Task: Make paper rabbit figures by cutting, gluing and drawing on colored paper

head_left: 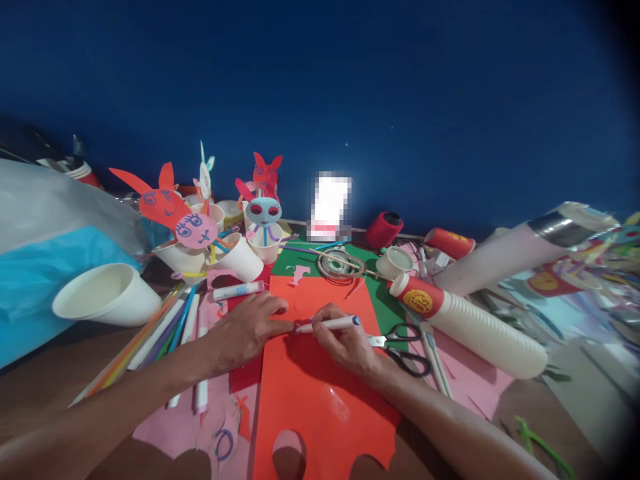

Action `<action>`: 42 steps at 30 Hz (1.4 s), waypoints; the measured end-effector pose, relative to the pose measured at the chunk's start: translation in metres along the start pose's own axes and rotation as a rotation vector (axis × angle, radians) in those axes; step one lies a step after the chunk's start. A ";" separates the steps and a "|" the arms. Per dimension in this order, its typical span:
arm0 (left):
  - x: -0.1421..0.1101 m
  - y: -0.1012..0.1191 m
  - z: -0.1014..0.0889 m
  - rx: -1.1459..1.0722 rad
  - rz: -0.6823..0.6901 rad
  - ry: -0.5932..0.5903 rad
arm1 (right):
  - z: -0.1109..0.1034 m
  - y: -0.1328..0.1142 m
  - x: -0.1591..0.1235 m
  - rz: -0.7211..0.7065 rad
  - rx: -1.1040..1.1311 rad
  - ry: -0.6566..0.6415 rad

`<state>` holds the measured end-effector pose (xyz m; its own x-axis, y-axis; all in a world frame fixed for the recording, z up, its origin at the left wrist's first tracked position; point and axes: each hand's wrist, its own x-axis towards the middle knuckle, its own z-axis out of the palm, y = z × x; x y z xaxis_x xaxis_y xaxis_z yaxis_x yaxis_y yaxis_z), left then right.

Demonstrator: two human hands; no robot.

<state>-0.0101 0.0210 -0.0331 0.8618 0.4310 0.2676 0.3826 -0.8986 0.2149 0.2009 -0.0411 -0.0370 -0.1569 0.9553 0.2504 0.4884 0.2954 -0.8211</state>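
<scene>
My right hand [345,343] grips a white marker [337,323], its tip low over an orange-red paper sheet [310,400]. Flat on the sheet's left edge lies my left hand [253,327], thumb and index finger apart, the index fingertip close to the marker's tip. Whether the tip touches the paper is too small to tell. The sheet has rounded cut-outs along its near edge. Just right of my right hand is a pair of scissors [379,341] with black handles. Another white marker [237,291] lies beyond my left hand.
Paper cups [243,260] with paper animal-face figures [163,205] stand at the back left. A long stack of cups [490,333] lies on the right, near a red thread spool [384,230]. Several markers and coloured strips lie left, beside a tipped white cup [107,297].
</scene>
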 end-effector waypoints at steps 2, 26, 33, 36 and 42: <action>0.000 0.000 0.000 0.012 0.006 -0.009 | 0.000 0.000 0.000 0.008 -0.021 -0.008; -0.001 -0.001 0.000 -0.004 0.014 -0.035 | 0.002 0.001 -0.002 -0.057 -0.164 0.011; -0.001 -0.001 0.001 0.002 0.016 -0.037 | 0.003 0.004 -0.005 -0.026 -0.133 0.027; -0.001 -0.001 0.001 0.015 0.018 -0.042 | 0.003 0.005 -0.005 -0.015 -0.112 0.029; -0.003 -0.004 0.007 0.083 0.064 -0.017 | 0.002 0.006 -0.005 -0.009 -0.124 0.031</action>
<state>-0.0116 0.0229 -0.0408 0.8906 0.3716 0.2620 0.3522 -0.9283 0.1194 0.2024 -0.0439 -0.0442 -0.1360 0.9517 0.2752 0.5900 0.3009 -0.7492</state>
